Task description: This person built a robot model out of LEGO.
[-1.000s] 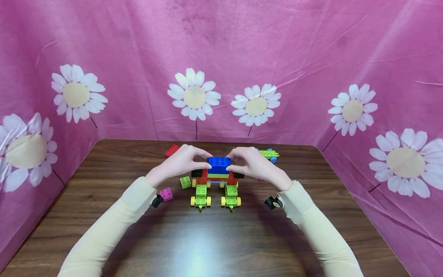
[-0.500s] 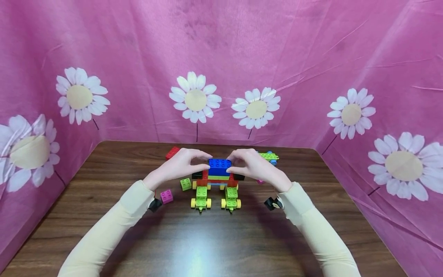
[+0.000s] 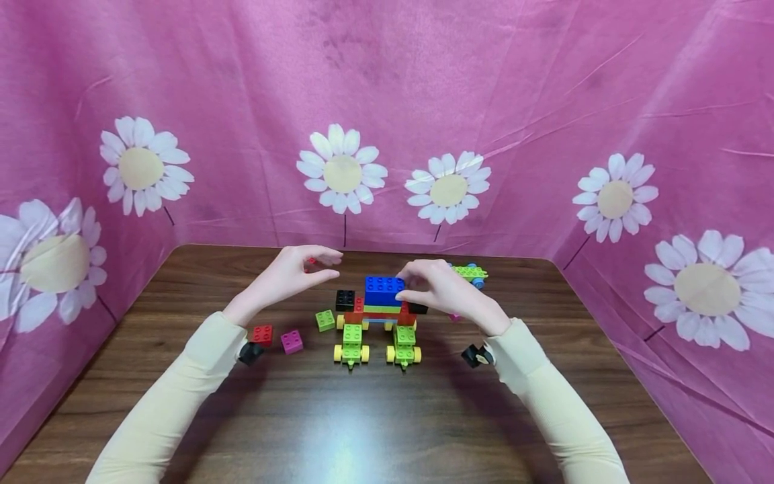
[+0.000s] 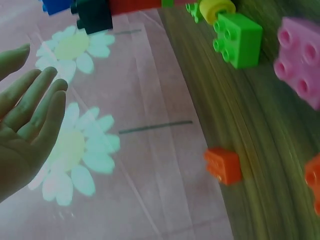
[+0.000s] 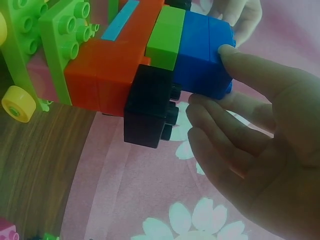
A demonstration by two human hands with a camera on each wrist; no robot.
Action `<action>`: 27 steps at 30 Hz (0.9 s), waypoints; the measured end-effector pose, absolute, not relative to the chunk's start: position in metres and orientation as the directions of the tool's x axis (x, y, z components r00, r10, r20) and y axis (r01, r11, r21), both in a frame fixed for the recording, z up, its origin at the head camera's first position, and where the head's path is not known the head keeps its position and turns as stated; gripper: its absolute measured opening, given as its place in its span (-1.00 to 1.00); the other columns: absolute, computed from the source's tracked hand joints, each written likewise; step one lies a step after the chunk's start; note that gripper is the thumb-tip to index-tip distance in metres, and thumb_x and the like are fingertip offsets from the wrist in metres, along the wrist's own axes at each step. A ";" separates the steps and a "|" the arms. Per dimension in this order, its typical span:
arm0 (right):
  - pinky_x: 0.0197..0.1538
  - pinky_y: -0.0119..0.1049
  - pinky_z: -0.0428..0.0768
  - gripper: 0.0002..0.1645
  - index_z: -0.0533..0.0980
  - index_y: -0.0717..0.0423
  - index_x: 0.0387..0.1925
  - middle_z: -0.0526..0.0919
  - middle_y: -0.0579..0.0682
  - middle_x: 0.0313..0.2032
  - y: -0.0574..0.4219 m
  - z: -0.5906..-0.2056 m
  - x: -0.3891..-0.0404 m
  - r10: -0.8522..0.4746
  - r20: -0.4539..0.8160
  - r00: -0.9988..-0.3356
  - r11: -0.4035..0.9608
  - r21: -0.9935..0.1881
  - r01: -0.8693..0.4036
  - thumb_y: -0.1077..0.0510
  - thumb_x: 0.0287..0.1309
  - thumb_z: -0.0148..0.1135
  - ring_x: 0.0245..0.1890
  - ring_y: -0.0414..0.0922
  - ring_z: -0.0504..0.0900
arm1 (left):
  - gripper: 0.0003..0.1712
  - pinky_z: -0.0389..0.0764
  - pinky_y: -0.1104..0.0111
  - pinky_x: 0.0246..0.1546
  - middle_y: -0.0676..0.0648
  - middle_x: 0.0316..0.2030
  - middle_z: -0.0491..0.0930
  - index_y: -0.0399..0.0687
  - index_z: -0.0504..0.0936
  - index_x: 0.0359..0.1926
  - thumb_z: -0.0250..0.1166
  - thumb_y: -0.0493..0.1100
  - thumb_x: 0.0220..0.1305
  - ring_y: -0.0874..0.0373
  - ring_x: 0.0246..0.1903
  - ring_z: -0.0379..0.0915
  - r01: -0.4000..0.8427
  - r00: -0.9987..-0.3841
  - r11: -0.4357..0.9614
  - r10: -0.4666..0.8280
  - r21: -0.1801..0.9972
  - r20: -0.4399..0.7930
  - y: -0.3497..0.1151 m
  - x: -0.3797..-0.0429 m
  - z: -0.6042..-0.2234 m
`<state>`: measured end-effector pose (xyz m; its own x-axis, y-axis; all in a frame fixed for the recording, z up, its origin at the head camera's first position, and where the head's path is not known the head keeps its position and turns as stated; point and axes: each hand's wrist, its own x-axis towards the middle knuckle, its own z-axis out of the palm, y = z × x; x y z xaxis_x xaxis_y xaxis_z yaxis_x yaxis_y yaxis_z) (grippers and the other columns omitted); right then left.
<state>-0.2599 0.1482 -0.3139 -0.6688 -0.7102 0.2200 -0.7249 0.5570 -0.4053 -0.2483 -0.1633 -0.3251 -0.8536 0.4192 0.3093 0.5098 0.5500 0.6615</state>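
"Hands? Quick."
"On my feed: left hand (image 3: pixel 284 279) free, fingers relaxed, apart from the model (image 3: pixel 381 314). Right hand (image 3: pixel 438 290) pinching the blue bricks (image 3: pixel 383 292)."
"Bricks where?"
"I see them atop the model's green layer (image 3: pixel 385 310). Model's standing on the table (image 3: pixel 290 417)."

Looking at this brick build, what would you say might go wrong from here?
The right hand pinches the blue bricks at one end only, with the left hand away from the build, so an uneven push might tilt or loosen them.
The build has yellow wheels, so a nudge could roll it.
The black brick juts out on the left-hand side, where a passing hand might knock it off.
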 end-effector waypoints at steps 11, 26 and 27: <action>-0.08 -0.30 0.70 -0.68 0.65 0.08 -0.12 0.76 -0.06 -0.23 0.149 -0.315 -0.260 -0.708 0.222 -0.670 0.560 -0.400 -0.725 0.02 0.13 0.43 -0.25 -0.21 0.70 | -0.58 0.60 0.08 0.02 -0.20 0.01 0.71 -0.15 0.64 0.12 0.37 -0.12 0.26 -0.04 -0.05 0.68 0.369 -0.929 0.657 0.259 0.657 0.263 -0.201 -0.271 -0.347; -0.04 -0.30 0.69 -0.66 0.63 0.06 -0.08 0.75 -0.08 -0.21 0.148 -0.315 -0.258 -0.707 0.203 -0.678 0.572 -0.401 -0.716 0.00 0.16 0.41 -0.22 -0.23 0.70 | -0.45 0.52 -0.05 0.15 -0.44 -0.01 0.64 -0.55 0.53 0.09 0.33 -0.17 0.23 -0.31 0.06 0.57 0.226 -0.974 0.823 0.208 0.520 0.094 -0.224 -0.319 -0.384; -0.05 -0.30 0.69 -0.66 0.63 0.06 -0.08 0.75 -0.08 -0.21 0.149 -0.315 -0.258 -0.706 0.203 -0.678 0.572 -0.401 -0.715 0.00 0.16 0.41 -0.22 -0.23 0.70 | -0.45 0.52 -0.06 0.15 -0.44 0.00 0.64 -0.54 0.53 0.09 0.33 -0.16 0.23 -0.32 0.07 0.56 0.212 -0.976 0.834 0.202 0.509 0.076 -0.223 -0.321 -0.385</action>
